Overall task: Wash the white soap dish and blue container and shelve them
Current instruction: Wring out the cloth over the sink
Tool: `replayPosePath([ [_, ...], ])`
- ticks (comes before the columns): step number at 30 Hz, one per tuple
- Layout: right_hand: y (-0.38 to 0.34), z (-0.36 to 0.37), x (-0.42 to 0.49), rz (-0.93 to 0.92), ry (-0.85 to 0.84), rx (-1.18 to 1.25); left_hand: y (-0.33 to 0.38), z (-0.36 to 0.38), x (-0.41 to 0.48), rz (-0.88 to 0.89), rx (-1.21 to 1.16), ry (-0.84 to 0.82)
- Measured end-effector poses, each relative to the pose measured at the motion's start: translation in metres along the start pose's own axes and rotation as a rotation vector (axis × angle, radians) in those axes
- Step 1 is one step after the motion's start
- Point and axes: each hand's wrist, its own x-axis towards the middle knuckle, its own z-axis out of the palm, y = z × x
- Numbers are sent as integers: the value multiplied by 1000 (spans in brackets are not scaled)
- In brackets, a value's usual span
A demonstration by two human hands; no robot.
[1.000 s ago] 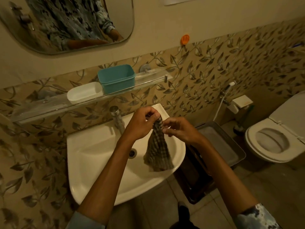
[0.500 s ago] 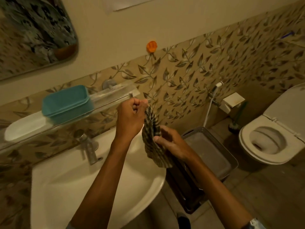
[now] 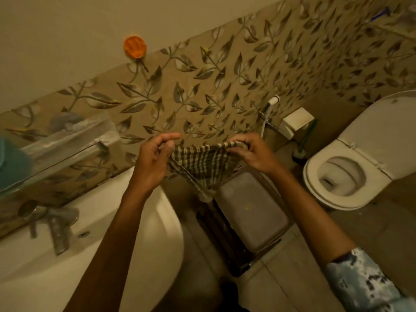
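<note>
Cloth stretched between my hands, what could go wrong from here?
1. The cloth is pinched only along its top edge by the left hand and right hand. If either grip slips, it may drop onto the grey bin or the floor below.
2. It hangs beside the sink, not over it, so any drips would likely hit the floor.
3. The open toilet is close on the right, so a wide swing could brush it.

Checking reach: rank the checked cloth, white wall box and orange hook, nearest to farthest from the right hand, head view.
1. checked cloth, pinched by the right hand
2. white wall box, up to its right
3. orange hook, high on the wall, left
</note>
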Motion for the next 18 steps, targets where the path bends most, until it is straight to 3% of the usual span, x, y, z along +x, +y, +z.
replayPosePath([
  [9, 74, -33, 21, 67, -163, -96, -57, 66, 7, -77, -15, -129],
  [13, 118, -41, 20, 173, -266, -163, -82, 93, 15, -86, 129, -160],
  [18, 163, -33, 12, 269, -261, -280, -134, 134, 28, -265, 253, -87],
])
